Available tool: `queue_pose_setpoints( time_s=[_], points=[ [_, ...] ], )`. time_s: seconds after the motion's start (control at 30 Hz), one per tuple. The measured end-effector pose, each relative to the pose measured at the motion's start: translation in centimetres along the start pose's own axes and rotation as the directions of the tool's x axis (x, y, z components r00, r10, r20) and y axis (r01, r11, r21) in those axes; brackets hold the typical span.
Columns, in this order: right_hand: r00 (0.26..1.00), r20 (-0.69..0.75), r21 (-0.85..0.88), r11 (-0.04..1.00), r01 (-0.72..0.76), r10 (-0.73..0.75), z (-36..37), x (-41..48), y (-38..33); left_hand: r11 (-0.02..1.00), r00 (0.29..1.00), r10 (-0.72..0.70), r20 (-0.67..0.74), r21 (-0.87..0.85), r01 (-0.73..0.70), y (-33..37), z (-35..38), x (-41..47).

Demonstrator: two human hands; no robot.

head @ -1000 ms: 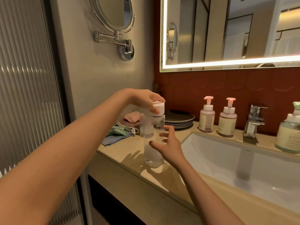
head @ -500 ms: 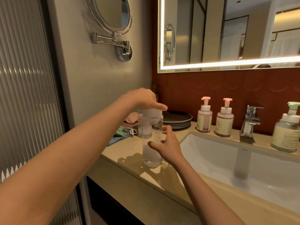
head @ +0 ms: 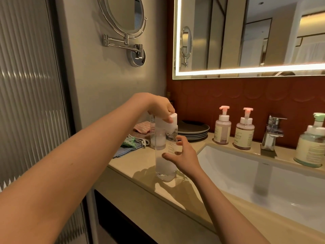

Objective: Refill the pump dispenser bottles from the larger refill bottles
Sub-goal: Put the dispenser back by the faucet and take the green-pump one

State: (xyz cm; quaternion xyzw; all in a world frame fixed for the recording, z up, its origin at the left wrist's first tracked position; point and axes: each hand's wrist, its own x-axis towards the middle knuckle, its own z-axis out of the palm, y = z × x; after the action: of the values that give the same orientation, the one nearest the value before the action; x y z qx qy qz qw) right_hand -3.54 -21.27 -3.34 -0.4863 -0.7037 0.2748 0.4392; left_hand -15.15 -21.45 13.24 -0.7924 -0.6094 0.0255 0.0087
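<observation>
Compared with half a second earlier, the left hand (head: pixel 159 105) had shifted on the white cap (head: pixel 173 118), whose top edge now showed tilted past the fingertips; that hand grasped the cap from above with curled fingers. The clear refill bottle (head: pixel 166 167) stood upright on the beige counter (head: pixel 140 166), near its front edge and just left of the sink basin (head: pixel 246 175). The right hand (head: pixel 184 158) held the bottle's body, thumb across the front and curled fingers at its right side. Another clear bottle (head: pixel 152 138) stood directly behind, largely hidden by the first and by the left hand. Folded cloths (head: pixel 130 144) lay to the left by the wall, a pink cloth (head: pixel 142 127) beyond them, and a stack of dark plates (head: pixel 193 129) sat behind the bottles. Two pink-pump dispensers (head: pixel 222 132) (head: pixel 245 137) stood side by side at the back of the counter, well apart from the hands, with the chrome faucet (head: pixel 271 133) to their right and a green-pump dispenser (head: pixel 311 148) further right. A round swing-arm mirror (head: pixel 126 14) hung on the wall above.
</observation>
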Motion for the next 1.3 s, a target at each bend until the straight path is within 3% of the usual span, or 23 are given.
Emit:
queue_pose_setpoints(
  time_s=[0.27, 0.47, 0.6, 0.8, 1.03, 1.3],
  points=[
    [1.000, 0.027, 0.009, 1.000, 0.014, -0.015, -0.4, 0.1, 0.1, 0.992, 0.995, 0.099, -0.012, -0.071, -0.100, -0.2, 0.1, -0.9],
    [0.998, -0.060, -0.056, 0.998, -0.012, 0.008, -0.2, 1.2, 0.6, 0.972, 0.979, 0.123, -0.160, -0.179, -0.151, -0.7, 2.3, -0.1],
    [0.993, -0.110, -0.111, 0.993, -0.045, 0.033, -0.3, 2.8, 0.9, 0.992, 0.941, 0.111, -0.320, -0.027, -0.126, -0.7, 3.4, 1.8],
    [0.985, -0.141, -0.188, 0.975, -0.122, 0.096, -0.6, 5.9, 2.1, 0.995, 0.898, 0.099, -0.428, 0.048, -0.087, -0.1, 3.5, 5.0],
    [0.986, -0.116, -0.148, 0.979, -0.138, 0.122, -0.6, 10.6, 4.0, 0.984, 0.904, 0.120, -0.411, 0.168, -0.055, -0.8, 3.1, 9.7],
    [0.980, -0.130, -0.182, 0.968, -0.172, 0.150, -0.5, 15.8, 6.0, 0.995, 0.944, 0.083, -0.318, 0.082, -0.060, -2.2, 2.7, 14.9]
  ],
)
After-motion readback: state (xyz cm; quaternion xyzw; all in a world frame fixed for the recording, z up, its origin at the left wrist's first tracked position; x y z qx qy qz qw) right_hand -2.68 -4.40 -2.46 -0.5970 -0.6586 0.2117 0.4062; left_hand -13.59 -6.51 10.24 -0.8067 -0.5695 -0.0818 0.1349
